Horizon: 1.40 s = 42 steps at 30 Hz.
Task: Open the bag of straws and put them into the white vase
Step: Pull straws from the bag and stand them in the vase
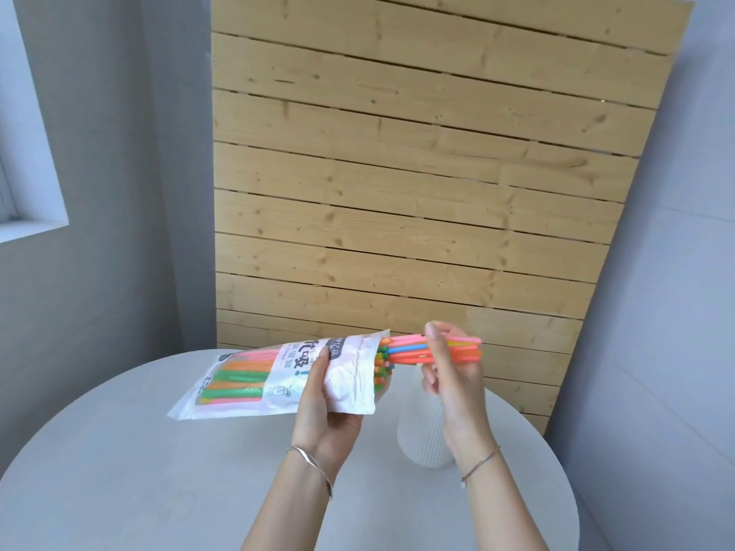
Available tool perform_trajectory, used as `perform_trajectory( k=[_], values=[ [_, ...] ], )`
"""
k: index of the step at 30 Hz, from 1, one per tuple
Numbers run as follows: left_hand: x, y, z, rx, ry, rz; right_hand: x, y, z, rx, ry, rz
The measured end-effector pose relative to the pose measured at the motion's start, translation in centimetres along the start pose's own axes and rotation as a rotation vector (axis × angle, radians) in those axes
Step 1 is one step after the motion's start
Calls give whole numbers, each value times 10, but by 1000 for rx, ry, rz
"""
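Note:
My left hand (324, 407) grips a white plastic bag (254, 377) of coloured straws from below, holding it level above the table with its open mouth facing right. My right hand (447, 375) is closed around a bunch of straws (409, 349) that sticks partway out of that mouth; orange, pink, blue and yellow ones show. More straws remain inside the bag. The white ribbed vase (417, 435) stands on the table directly below my right hand, which hides its neck and opening.
A round grey table (159, 491) fills the lower view. A pale wooden slatted panel (417, 173) leans against the wall behind it. A window sill (32, 224) is at the far left.

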State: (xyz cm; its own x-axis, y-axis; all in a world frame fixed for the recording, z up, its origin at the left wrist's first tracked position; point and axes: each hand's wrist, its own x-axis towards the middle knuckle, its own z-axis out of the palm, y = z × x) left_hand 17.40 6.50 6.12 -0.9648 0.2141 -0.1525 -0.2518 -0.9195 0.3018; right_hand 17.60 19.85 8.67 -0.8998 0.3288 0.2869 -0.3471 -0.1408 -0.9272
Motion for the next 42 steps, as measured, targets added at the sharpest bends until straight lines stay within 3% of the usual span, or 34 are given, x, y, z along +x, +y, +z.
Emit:
perform_trajectory(
  k=[3, 9, 15, 23, 32, 37, 42],
  values=[
    [-1, -11, 1, -8, 4, -29, -3, 7, 5, -77, -5, 24],
    [-2, -4, 9, -56, 57, 43, 1, -13, -11, 144, 225, -89],
    [4, -18, 11, -29, 27, -22, 2, -4, -1, -59, 124, 25],
    [16, -12, 22, -40, 31, 46, 24, -31, -26, 22, 235, -68],
    [25, -37, 22, 28, 29, -36, 29, -17, -21, -164, 23, -58],
    [28, -32, 25, 37, 5, 5, 36, -26, -34, -195, 119, -37],
    [36, -16, 18, -40, 59, 54, 47, -60, -63, -146, 188, -147]
  ],
)
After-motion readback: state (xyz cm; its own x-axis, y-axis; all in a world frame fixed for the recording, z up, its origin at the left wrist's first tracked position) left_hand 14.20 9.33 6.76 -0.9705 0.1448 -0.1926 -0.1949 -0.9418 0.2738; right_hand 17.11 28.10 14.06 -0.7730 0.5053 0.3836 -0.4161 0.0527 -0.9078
